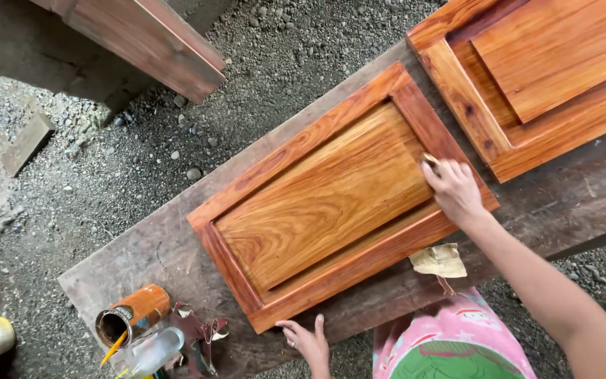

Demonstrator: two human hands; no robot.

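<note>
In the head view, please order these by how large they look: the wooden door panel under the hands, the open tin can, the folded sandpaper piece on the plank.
1. Wooden door panel, clearly largest.
2. Open tin can.
3. Folded sandpaper piece, only slightly smaller than the can, so that order is unsure.

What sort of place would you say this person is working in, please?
Probably an outdoor, makeshift woodworking spot: varnished panel doors lie on a rough plank bench over gravel ground, with an open tin nearby.
</note>
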